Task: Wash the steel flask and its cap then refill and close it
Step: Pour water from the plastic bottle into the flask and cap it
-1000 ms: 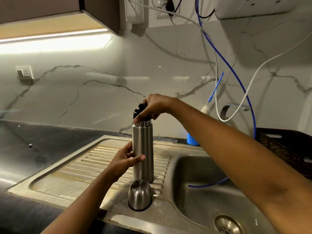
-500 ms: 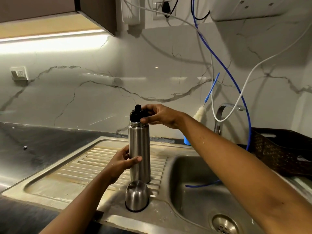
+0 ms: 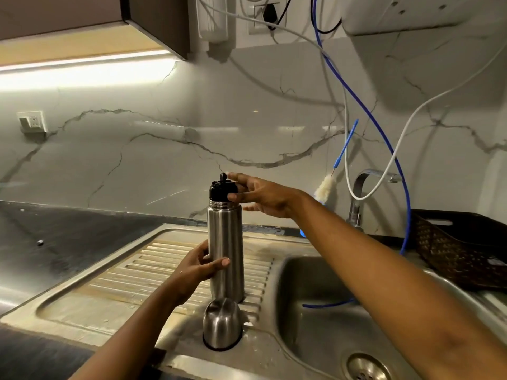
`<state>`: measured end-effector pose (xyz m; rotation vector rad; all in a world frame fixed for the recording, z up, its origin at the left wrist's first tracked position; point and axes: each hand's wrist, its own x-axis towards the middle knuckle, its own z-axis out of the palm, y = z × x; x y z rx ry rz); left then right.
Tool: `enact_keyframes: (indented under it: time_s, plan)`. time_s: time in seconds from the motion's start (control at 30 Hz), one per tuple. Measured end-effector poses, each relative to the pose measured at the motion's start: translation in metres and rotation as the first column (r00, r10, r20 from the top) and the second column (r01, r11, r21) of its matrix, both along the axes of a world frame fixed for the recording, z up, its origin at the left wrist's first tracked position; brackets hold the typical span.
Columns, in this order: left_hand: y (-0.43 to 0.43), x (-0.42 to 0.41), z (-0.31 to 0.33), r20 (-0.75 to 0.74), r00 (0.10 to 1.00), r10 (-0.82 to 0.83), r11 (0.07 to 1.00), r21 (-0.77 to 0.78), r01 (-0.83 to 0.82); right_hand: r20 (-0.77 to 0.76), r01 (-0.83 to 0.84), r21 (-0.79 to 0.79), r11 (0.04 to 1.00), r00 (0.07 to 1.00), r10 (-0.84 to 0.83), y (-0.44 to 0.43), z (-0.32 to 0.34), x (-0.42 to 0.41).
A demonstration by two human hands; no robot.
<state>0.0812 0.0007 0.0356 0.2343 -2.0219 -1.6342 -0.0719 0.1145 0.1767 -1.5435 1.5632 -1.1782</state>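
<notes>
Risk: fingers of your right hand lie nearly straight, with only thumb and forefinger tips touching the black stopper. A twist from there could slip and rock the steel flask. Left hand wraps the flask body, centre frame, base on the ribbed drainboard. Steel cap sits mouth-down just in front, lower centre. A toppling flask would likely knock it toward the sink basin.

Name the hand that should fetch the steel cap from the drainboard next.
Right. The left hand grips the flask upright; the right hand only touches the black stopper with straight fingers, so it is probably freer for the steel cap.
</notes>
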Motion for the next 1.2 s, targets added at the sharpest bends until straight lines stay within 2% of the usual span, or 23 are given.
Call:
enact_keyframes:
  time_s: [0.1,0.27,0.4,0.43,0.47,0.53,0.6,0.63,0.7,0.87,1.03,1.1,1.2]
  plan:
    - [0.001,0.001,0.002,0.003,1.000,-0.001,1.000,-0.011,0.001,0.003,0.011,-0.069,0.998,1.000,-0.011,-0.002,-0.008,-0.003]
    - [0.002,0.001,0.002,-0.018,0.999,0.034,0.998,-0.058,-0.035,-0.031,0.216,-0.197,0.956,0.974,-0.226,-0.004,-0.012,0.013]
    - [0.003,0.001,0.002,-0.029,0.999,0.042,0.997,-0.058,-0.044,-0.156,0.440,-0.362,0.822,0.840,-0.519,-0.010,-0.016,0.033]
    - [0.002,0.001,0.002,-0.027,0.999,0.037,0.998,-0.052,-0.039,-0.178,0.435,-0.356,0.827,0.837,-0.517,-0.010,-0.015,0.032]
    - [0.002,0.001,0.002,-0.022,0.999,0.030,0.999,-0.042,-0.031,-0.174,0.393,-0.307,0.867,0.872,-0.457,-0.009,-0.012,0.029]
    - [0.001,0.002,0.001,-0.013,1.000,0.009,1.000,-0.014,-0.009,-0.071,0.218,-0.152,0.964,0.970,-0.231,-0.004,-0.007,0.018]
    - [0.000,0.003,0.001,-0.007,1.000,-0.005,1.000,0.011,0.005,0.031,0.055,-0.052,0.997,0.998,-0.053,-0.003,-0.006,0.008]
    - [0.000,0.004,0.001,-0.004,1.000,-0.010,1.000,0.020,0.010,0.038,0.021,-0.041,0.999,0.999,-0.019,-0.003,-0.007,0.006]
    - [0.000,0.004,0.001,-0.005,1.000,-0.015,1.000,0.021,0.015,0.020,0.039,-0.070,0.997,0.999,-0.038,-0.005,-0.009,0.005]
    - [0.003,0.003,0.002,-0.023,0.999,0.025,0.999,-0.025,-0.026,0.011,0.212,-0.201,0.956,0.977,-0.214,-0.006,-0.012,0.017]
    - [0.004,0.002,0.002,-0.036,0.998,0.050,0.996,-0.071,-0.053,-0.099,0.444,-0.357,0.822,0.857,-0.506,-0.017,-0.022,0.036]
    - [0.003,0.002,0.002,-0.032,0.997,0.068,0.993,-0.096,-0.070,-0.081,0.415,-0.337,0.845,0.882,-0.465,-0.015,-0.020,0.034]
    - [-0.001,0.004,0.002,0.003,0.997,0.079,0.990,-0.121,-0.078,-0.078,0.277,-0.216,0.936,0.951,-0.299,-0.009,-0.010,0.024]
